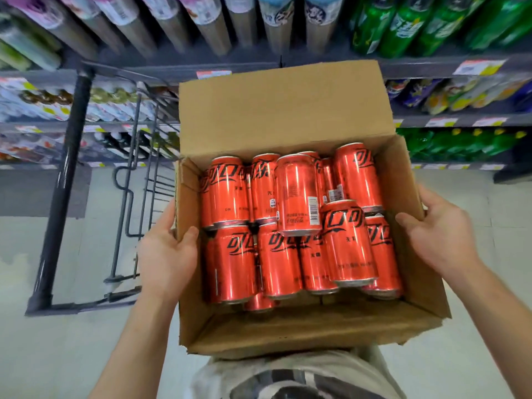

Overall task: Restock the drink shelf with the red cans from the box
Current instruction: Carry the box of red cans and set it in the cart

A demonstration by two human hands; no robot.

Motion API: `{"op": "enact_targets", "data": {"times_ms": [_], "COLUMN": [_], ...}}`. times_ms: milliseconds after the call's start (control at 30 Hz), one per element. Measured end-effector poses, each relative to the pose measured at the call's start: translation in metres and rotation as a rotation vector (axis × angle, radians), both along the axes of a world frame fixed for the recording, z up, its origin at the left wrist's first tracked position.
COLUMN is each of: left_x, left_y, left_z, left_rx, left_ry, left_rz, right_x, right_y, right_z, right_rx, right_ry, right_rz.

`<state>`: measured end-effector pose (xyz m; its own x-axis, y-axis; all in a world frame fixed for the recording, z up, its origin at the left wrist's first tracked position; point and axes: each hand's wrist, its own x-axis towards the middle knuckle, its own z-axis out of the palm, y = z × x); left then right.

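Box: the open brown cardboard box [302, 332] fills the centre of the frame, carried level against the person's body, probably so the load does not slide.
Back flap: the raised cardboard back flap [282, 108] stands up at upper centre, leaving the top clear for reaching in.
Cans: the red aluminium cans [230, 260] are all inside the box, lying on their sides in two rows. Two loose ones ride on top, right of centre, so the stack looks unsettled.
Left hand: the left hand [167, 254], centre left, clamps the left wall, thumb hooked over the rim and palm flat outside.
Right hand: the right hand [440, 237], centre right, holds the right wall the same way, thumb tip over the rim. Its fingers are partly hidden behind the cardboard.
Shelving: the dark metal drink shelving [431, 67] crosses the top of the frame, with tall green plastic bottles [403, 24] at upper right. No red cans are visible on it.
Trolley: a black wire trolley [129, 197] stands at the left on the pale tiled floor [57, 355].
Stage: by my judgement restocking has not started. With both hands on the box, neither is free to lift a can, so it likely needs setting down first.
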<state>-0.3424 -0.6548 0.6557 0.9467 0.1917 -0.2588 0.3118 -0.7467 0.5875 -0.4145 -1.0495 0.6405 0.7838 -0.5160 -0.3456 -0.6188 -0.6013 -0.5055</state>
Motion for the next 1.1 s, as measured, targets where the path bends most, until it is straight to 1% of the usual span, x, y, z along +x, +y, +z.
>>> {"op": "enact_targets", "data": {"times_ms": [133, 233, 333, 467, 700, 833, 967, 1100], "left_x": [0.039, 0.066, 0.087, 0.11, 0.129, 0.131, 0.128, 0.127], "left_y": [-0.005, -0.011, -0.019, -0.021, -0.026, -0.026, -0.031, -0.035], "left_z": [-0.018, -0.029, -0.041, -0.067, -0.128, -0.172, -0.212, -0.252], "left_rx": [-0.092, -0.024, -0.005, 0.022, -0.008, -0.049, -0.057, -0.053], "left_ry": [-0.006, -0.005, 0.006, 0.025, 0.066, 0.07, 0.142, 0.164], "left_rz": [-0.051, -0.105, -0.112, -0.13, -0.121, -0.104, -0.055, -0.048], "right_x": [0.024, 0.041, 0.056, 0.074, 0.096, 0.103, 0.106, 0.107], "right_y": [-0.006, -0.009, -0.01, -0.009, -0.01, -0.01, -0.009, -0.012], "right_z": [-0.008, -0.02, -0.037, -0.061, -0.116, -0.153, -0.191, -0.231], "right_rx": [-0.003, -0.002, 0.005, 0.007, 0.014, 0.044, 0.078, 0.086], "right_ry": [-0.005, -0.014, -0.015, -0.01, 0.029, 0.056, 0.075, 0.106], "right_rz": [-0.055, -0.092, -0.121, -0.084, -0.063, -0.097, -0.11, -0.114]}}
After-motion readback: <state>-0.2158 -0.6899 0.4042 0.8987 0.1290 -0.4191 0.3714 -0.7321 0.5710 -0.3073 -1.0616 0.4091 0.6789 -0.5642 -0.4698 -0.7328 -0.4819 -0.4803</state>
